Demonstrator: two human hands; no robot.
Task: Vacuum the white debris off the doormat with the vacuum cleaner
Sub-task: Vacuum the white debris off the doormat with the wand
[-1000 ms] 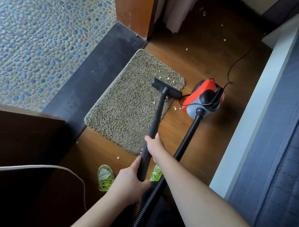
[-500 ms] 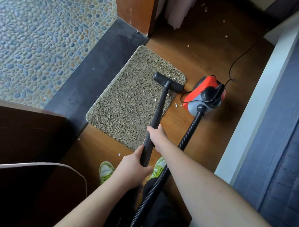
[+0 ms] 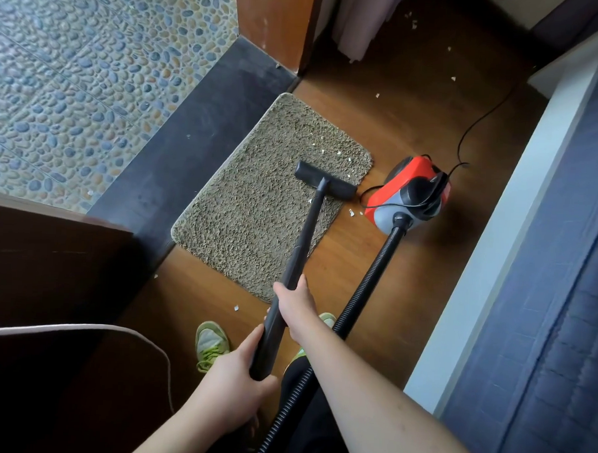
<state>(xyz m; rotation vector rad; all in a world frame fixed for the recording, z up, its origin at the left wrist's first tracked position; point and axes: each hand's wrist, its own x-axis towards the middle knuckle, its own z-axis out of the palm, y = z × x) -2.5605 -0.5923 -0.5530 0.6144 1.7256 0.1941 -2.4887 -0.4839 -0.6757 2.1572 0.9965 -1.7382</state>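
The left hand (image 3: 230, 384) curls its fingers round the lower end of the black wand (image 3: 300, 247); the right hand (image 3: 296, 301) grips the wand higher up. The nozzle (image 3: 325, 180) rests on the doormat (image 3: 257, 207), near its right edge. White debris (image 3: 349, 159) dots the doormat beyond the nozzle. The red vacuum cleaner (image 3: 408, 193) stands just right of the doormat, its ribbed hose (image 3: 367, 284) running back toward the person.
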